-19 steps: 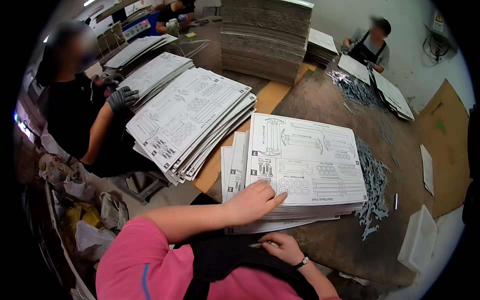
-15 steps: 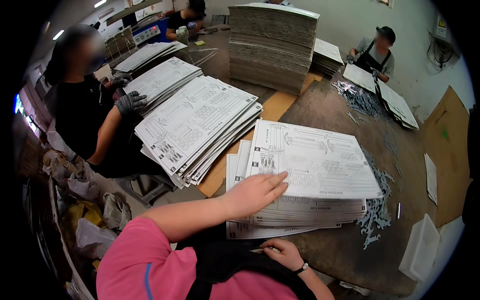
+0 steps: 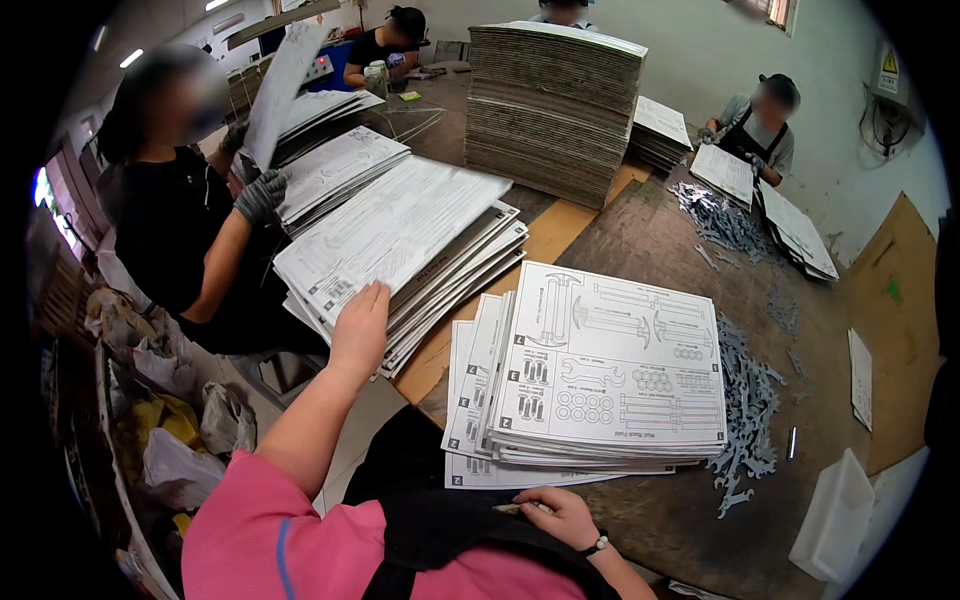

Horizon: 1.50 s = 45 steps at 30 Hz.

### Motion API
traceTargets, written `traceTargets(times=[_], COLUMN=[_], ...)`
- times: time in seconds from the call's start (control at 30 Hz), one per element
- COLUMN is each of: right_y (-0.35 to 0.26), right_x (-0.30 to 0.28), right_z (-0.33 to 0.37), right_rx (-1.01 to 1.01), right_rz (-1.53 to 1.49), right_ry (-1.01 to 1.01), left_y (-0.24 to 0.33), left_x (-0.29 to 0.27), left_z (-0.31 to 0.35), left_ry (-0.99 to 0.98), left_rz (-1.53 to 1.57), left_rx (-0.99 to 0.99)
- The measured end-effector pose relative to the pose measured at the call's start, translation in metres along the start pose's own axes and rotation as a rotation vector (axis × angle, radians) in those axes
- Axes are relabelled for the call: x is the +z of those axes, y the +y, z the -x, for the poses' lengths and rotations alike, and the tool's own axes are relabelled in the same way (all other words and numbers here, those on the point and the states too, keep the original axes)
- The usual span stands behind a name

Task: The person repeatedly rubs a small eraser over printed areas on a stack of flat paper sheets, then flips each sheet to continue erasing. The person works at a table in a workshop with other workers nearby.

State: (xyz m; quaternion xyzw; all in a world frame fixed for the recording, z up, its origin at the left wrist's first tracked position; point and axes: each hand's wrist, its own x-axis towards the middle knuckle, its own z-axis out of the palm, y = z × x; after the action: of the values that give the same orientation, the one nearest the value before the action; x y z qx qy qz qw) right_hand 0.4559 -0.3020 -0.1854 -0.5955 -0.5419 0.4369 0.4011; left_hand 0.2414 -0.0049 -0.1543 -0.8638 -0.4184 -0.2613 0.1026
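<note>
My left hand (image 3: 362, 328) is at the near edge of the left stack, its fingers over the edge of the top printed card (image 3: 400, 225); the thumb is hidden. That card is blurred and its right side stands raised above the stack of printed cards (image 3: 440, 280) under it. In front of me lies a second stack of printed cards (image 3: 620, 370), with line drawings of hardware on top. Low by my apron, my right hand (image 3: 560, 517) has its fingers curled around something small that I cannot make out.
Loose metal wrenches (image 3: 745, 400) lie right of the near stack, by a white plastic bin (image 3: 835, 515) and a small metal tube (image 3: 793, 443). A tall board stack (image 3: 555, 110) stands at the back. A gloved co-worker (image 3: 160, 220) on the left holds up a card (image 3: 283, 95).
My left hand has moved left from the near stack to the left stack, where the top card's side has risen. The near stack's top card now lies flat. The left co-worker has raised a card.
</note>
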Motion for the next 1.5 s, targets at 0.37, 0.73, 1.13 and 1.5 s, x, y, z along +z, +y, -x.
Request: traceTargets(times=[0.37,0.73,1.13,1.5], right_y=[-0.049,-0.035,-0.063,-0.030], right_x=[-0.032,-0.062,-0.040,-0.075], right_z=[-0.045,-0.151,-0.178,-0.155], right_rx=[0.015,0.220,-0.010,0.300], right_rz=[0.164,0.198,1.182,0.291], right_ry=[0.287,0.541,0.172,0.528], left_y=[0.080,0.124,0.125,0.127], left_x=[0.011,0.078,0.075,0.081], left_z=[0.002,0.027,0.027,0.029], left_ry=[-0.335,-0.532,-0.589,-0.557], left_rz=[0.752,1.122,1.105,1.099], left_rx=[0.193,-0.071,-0.072,-0.078])
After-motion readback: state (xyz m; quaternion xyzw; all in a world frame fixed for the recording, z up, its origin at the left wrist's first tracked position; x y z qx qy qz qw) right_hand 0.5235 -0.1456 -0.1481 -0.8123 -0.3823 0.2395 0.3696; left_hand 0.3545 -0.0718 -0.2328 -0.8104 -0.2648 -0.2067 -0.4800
